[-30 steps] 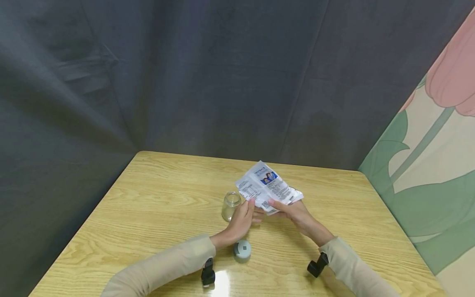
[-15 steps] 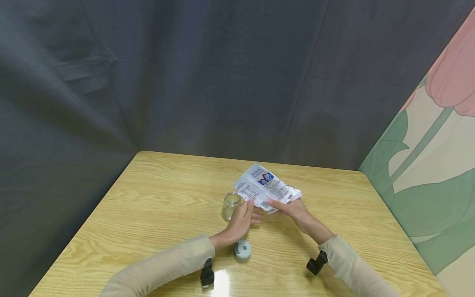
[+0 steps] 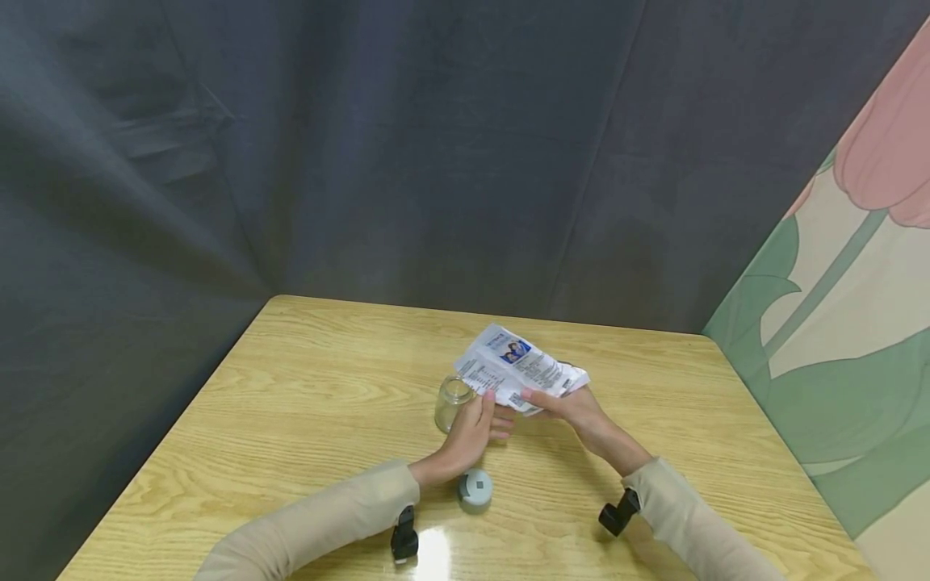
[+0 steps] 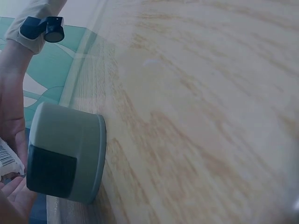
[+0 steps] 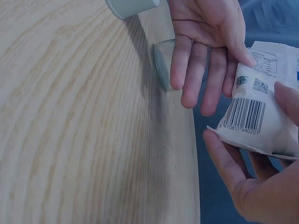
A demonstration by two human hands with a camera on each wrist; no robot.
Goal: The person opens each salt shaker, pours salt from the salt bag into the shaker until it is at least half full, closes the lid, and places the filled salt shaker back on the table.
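My right hand (image 3: 577,410) grips a white printed packet (image 3: 501,363), thumb on its face and fingers underneath. In the right wrist view the packet (image 5: 261,91) shows a barcode and a QR code. Beside its lower left edge is my left hand (image 3: 468,432); its thumb touches the edge and its fingers are straight. A clear glass jar (image 3: 449,403) stands upright just left of the left hand, partly hidden by it and the packet. Nearer the front, a grey-green round lid or cup (image 3: 475,489) sits on the table.
The wooden table (image 3: 305,379) ends at a dark curtain (image 3: 465,161) at the back. To the right hangs a cloth (image 3: 857,323) printed with tulips. Small black cameras (image 3: 404,537) are strapped at both wrists.
The packet has tilted flatter, and its upper end has shifted slightly left and down, nearer the jar's mouth. Both hands have barely moved; the jar and grey-green piece stay put.
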